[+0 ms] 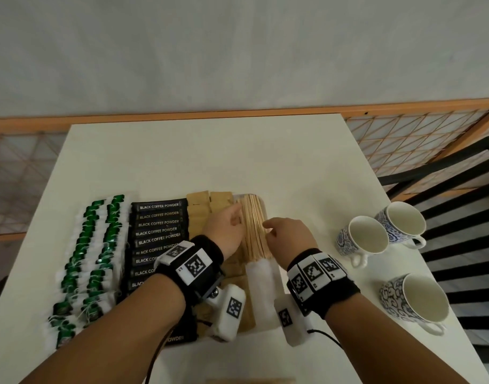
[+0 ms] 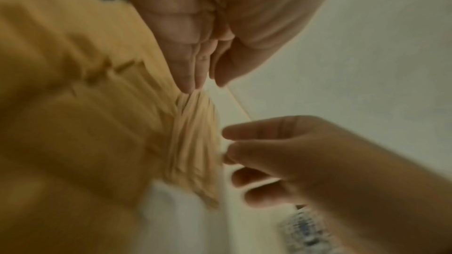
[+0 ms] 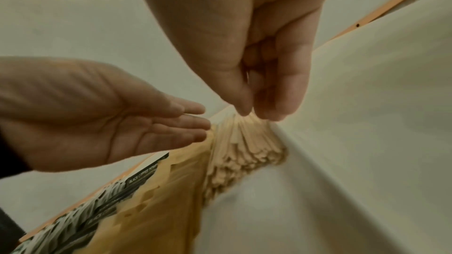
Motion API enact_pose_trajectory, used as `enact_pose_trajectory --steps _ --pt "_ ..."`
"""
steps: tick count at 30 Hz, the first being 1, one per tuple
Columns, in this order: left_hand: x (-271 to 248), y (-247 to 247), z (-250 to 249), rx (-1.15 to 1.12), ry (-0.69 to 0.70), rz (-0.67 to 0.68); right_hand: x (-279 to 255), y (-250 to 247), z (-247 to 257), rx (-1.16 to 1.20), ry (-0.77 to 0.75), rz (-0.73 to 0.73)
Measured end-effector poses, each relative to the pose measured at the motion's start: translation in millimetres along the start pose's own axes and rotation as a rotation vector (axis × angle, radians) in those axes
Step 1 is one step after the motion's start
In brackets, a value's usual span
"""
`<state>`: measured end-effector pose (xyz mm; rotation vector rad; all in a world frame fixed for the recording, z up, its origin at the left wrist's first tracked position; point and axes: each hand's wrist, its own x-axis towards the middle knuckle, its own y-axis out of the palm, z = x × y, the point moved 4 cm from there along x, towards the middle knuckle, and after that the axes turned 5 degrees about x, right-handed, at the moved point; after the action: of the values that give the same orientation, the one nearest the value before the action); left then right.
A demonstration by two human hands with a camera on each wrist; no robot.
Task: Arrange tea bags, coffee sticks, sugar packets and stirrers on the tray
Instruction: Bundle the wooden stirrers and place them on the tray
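Far left of the hands, two columns of tea bags (image 1: 91, 261) with green tags lie on the tray (image 1: 268, 295). Next come black coffee sticks (image 1: 158, 223) reading "BLACK COFFEE POWDER", then tan sugar packets (image 1: 200, 206). The left hand (image 1: 226, 231), fingers straight and together, presses the left side of the wooden stirrers (image 1: 256, 228). The right hand (image 1: 287, 234), fingers curled, touches their right side; whether it pinches any, I cannot tell. Right of it stand three blue-patterned cups (image 1: 362, 241) on the white table (image 1: 182, 162).

A white table (image 1: 182, 156) carries the tray (image 1: 261, 202) of supplies and, well right, three patterned cups (image 1: 362, 239).
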<state>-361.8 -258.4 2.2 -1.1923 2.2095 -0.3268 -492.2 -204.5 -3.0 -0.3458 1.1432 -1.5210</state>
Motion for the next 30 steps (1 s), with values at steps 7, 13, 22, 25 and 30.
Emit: enact_pose_trajectory --steps 7,13,22,25,30 --pt "9 1 12 0.796 0.115 0.019 -4 5 -12 0.018 -0.028 0.016" --pt "10 10 19 0.948 0.154 -0.024 -10 9 -15 0.036 -0.062 0.072" --pt "11 9 15 0.937 0.155 -0.028 -8 9 -10 -0.06 -0.097 0.09" --pt "11 9 15 0.931 0.155 -0.019 -7 9 -11 -0.056 -0.097 0.087" --pt "13 10 14 0.927 0.161 -0.018 -6 12 -11 -0.07 -0.108 0.083"
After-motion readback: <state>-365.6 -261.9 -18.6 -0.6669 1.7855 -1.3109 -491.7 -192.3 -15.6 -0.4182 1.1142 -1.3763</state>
